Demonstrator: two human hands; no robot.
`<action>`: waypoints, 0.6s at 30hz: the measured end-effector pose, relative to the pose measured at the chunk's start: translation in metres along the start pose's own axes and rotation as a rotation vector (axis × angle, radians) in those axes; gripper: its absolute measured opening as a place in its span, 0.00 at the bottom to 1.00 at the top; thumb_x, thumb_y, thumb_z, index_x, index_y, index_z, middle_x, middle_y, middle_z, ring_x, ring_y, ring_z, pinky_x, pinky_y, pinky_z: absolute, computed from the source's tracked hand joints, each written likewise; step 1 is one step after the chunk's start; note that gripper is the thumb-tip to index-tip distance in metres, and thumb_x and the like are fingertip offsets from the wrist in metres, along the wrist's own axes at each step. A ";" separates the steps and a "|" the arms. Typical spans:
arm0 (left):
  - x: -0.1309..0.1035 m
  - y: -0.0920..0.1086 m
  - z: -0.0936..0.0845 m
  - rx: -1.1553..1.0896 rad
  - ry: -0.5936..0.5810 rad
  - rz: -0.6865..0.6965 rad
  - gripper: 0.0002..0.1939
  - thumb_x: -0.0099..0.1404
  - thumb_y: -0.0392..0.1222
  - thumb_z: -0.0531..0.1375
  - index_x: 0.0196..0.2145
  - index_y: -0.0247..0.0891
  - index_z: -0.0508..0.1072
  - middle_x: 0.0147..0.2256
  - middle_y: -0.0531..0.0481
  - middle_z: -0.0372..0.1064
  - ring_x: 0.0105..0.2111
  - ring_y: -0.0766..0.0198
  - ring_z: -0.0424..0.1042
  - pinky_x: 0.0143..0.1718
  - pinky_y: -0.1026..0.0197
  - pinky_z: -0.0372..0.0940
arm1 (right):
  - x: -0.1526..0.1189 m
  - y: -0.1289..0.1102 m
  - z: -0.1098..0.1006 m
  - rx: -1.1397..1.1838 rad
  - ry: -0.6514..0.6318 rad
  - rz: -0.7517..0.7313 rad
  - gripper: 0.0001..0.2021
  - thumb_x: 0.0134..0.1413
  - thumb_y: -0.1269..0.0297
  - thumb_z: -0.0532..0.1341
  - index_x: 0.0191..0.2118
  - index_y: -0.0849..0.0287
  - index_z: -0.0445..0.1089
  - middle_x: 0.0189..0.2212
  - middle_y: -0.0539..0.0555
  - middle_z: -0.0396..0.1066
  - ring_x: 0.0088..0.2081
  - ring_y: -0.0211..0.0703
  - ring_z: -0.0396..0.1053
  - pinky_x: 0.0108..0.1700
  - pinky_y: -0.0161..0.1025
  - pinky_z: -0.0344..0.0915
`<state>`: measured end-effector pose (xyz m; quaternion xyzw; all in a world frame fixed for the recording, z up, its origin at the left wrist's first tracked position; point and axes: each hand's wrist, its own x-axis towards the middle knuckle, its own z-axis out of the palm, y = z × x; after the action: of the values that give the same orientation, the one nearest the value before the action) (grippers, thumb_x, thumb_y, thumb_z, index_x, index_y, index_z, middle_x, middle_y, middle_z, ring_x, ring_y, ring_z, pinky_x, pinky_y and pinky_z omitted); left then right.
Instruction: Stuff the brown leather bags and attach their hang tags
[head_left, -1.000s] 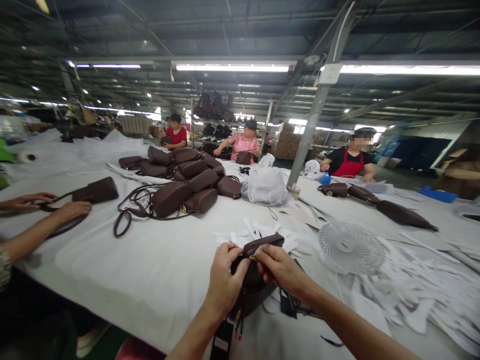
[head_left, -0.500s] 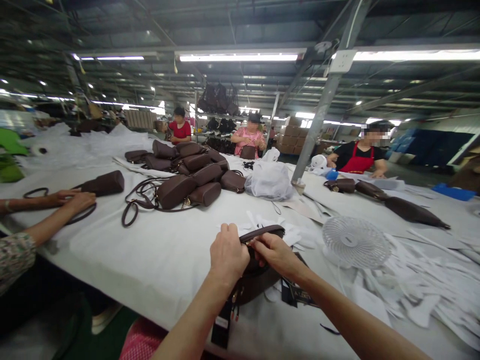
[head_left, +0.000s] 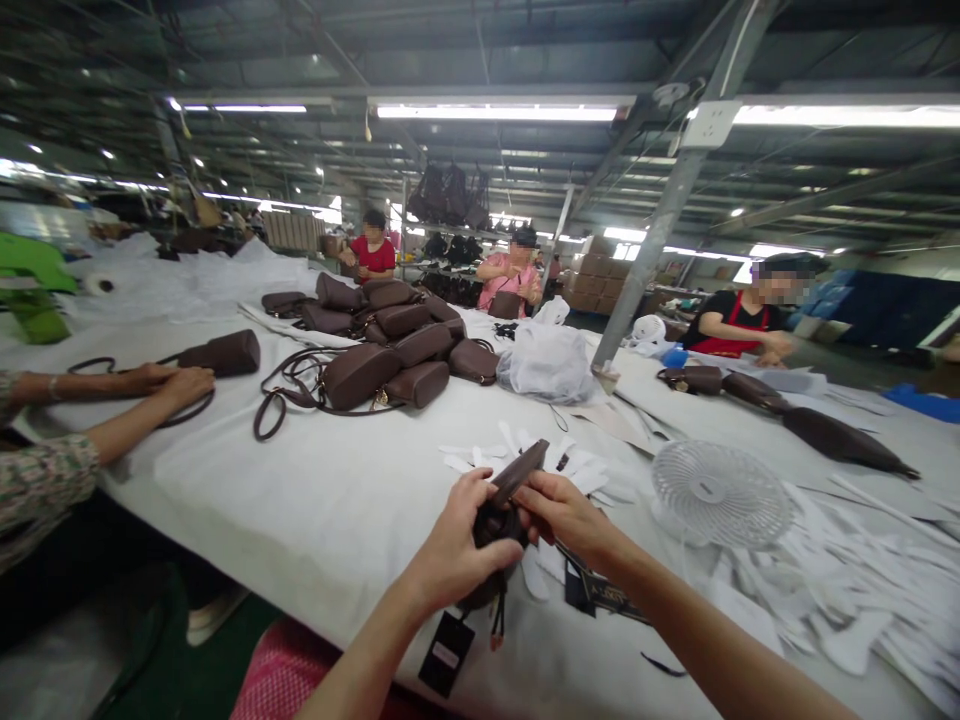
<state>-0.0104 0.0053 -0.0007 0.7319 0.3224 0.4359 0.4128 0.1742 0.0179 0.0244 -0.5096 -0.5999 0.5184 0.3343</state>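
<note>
A small dark brown handbag [head_left: 517,474] is held up between my two hands near the table's front edge. My left hand [head_left: 469,535] wraps around its near left side, thumb across the front. On the right, my right hand [head_left: 555,515] has its fingers pinched at the bag's upper right edge; what exactly the fingertips grip is hidden. Below the bag hangs a black tag [head_left: 447,653], beside dark cords with metallic tips [head_left: 498,625]. Black printed cards [head_left: 604,590] lie on the table under my right forearm.
A heap of brown bags [head_left: 367,370] lies mid-table. At left, a co-worker's hands [head_left: 172,385] rest by another bag [head_left: 225,353]. To the right are a white fan [head_left: 720,492], white scraps [head_left: 847,580] and more brown bags [head_left: 840,438]. A metal post [head_left: 649,240] rises behind.
The bag has turned from lying broadside to being narrow and tilted upward. My left hand has gone from a fist to a wider wrap with the thumb in front. The view has shifted slightly left.
</note>
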 end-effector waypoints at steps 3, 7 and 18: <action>-0.011 -0.013 -0.004 -0.106 -0.092 0.024 0.28 0.49 0.29 0.63 0.50 0.39 0.66 0.61 0.42 0.54 0.63 0.50 0.49 0.64 0.46 0.46 | 0.000 -0.001 0.003 0.040 0.008 0.007 0.25 0.43 0.39 0.63 0.29 0.60 0.65 0.18 0.45 0.63 0.18 0.32 0.61 0.17 0.29 0.49; -0.012 -0.020 -0.009 -0.119 -0.060 0.068 0.22 0.52 0.27 0.59 0.45 0.40 0.69 0.58 0.43 0.59 0.59 0.53 0.57 0.61 0.48 0.51 | 0.002 0.002 0.004 0.050 0.001 0.012 0.25 0.44 0.40 0.63 0.30 0.60 0.64 0.18 0.44 0.63 0.17 0.31 0.60 0.18 0.29 0.49; -0.006 -0.016 0.003 -0.130 -0.062 0.118 0.24 0.53 0.25 0.52 0.48 0.38 0.64 0.55 0.43 0.61 0.55 0.56 0.60 0.58 0.51 0.56 | -0.010 -0.003 -0.006 -0.333 0.065 -0.115 0.21 0.54 0.43 0.56 0.23 0.57 0.60 0.17 0.46 0.63 0.19 0.35 0.61 0.22 0.34 0.56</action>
<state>-0.0123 0.0072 -0.0181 0.7344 0.2370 0.4567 0.4426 0.1817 0.0098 0.0295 -0.5393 -0.6946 0.3751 0.2933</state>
